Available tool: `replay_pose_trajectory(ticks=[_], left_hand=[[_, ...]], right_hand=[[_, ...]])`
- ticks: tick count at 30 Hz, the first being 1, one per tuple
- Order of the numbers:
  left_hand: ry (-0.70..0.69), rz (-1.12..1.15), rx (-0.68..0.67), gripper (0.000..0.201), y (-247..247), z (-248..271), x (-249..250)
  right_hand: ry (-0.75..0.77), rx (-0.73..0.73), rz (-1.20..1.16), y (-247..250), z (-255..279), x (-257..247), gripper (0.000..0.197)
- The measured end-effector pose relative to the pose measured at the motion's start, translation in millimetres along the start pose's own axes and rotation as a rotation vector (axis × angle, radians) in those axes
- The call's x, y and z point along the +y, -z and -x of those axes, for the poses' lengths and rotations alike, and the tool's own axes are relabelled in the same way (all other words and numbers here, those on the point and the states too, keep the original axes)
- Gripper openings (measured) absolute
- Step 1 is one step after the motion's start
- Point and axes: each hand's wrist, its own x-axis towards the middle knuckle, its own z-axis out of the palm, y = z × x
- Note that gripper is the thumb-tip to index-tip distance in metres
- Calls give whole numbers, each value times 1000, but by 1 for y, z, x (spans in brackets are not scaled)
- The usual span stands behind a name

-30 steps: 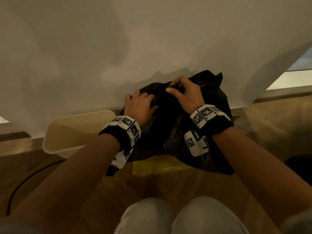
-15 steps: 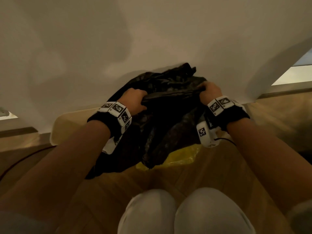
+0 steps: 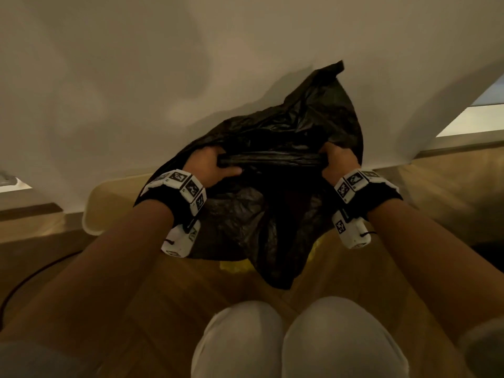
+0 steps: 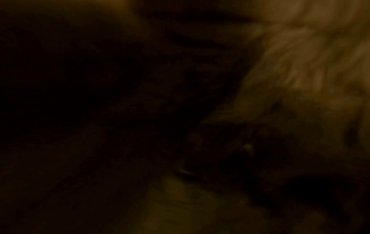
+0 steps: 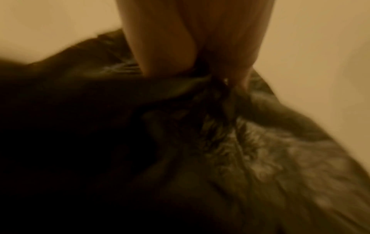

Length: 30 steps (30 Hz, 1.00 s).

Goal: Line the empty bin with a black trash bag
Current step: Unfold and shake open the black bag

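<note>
At nine o'clock the cream bin (image 3: 114, 203) sits against the wall, unlined. Just right of it, the left hand (image 3: 211, 170) curls around the black trash bag (image 3: 272, 214), bunching its top edge. At three o'clock the right hand (image 3: 336, 162) pinches the same edge, fingers (image 5: 160, 47) clamped on plastic. The stretched edge between them suggests they are pulling the mouth open, ready for the bin.
</note>
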Motion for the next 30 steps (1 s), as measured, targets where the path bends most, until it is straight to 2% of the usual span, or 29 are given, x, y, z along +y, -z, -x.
replay_pose_trajectory(ticks=[2, 4, 5, 7, 11, 13, 15, 17, 18, 19, 20, 21, 23, 26, 28, 30], left_hand=[[-32, -159, -107, 52, 1, 4, -5], [-42, -257, -154, 37, -1, 5, -11], [-29, -245, -159, 31, -2, 5, -12], [22, -155, -165, 32, -5, 6, -10], [83, 83, -122, 36, -12, 4, 5], [61, 160, -98, 44, -12, 3, 12], [-4, 178, -125, 67, -10, 2, 16], [-15, 94, -182, 87, -8, 3, 16], [-5, 18, -192, 83, -8, 3, 15], [13, -62, -178, 64, -10, 4, 14], [22, -114, -157, 37, -10, 7, 12], [42, -160, -151, 22, -9, 11, 11], [111, -223, -160, 26, -6, 20, 6], [212, -244, -228, 61, -6, 31, -10], [216, -225, -257, 78, -13, 42, -13], [223, -126, -244, 80, -21, 51, -10]], right_hand=[[-81, 33, 23, 0, -1, 8, 37], [-127, -1, -7, 3, -3, 12, 40], [-131, -27, -59, 4, -4, 11, 42], [-118, -75, -187, 7, -5, 8, 45], [24, -125, -295, 8, -1, -11, 40], [89, -163, -305, 7, 2, -18, 52], [103, -207, -294, 9, 5, -20, 71], [89, -249, -202, 11, 8, -19, 89], [84, -248, -127, 11, 10, -17, 88], [66, -233, -51, 11, 12, -16, 77], [54, -206, -10, 10, 16, -13, 61], [35, -168, -10, 10, 20, -10, 49], [-37, -94, -36, 10, 27, 2, 37], [-186, -110, -102, 6, 34, 25, 31], [-287, -163, -287, 1, 37, 33, 34], [-286, -165, -497, -5, 42, 33, 36]])
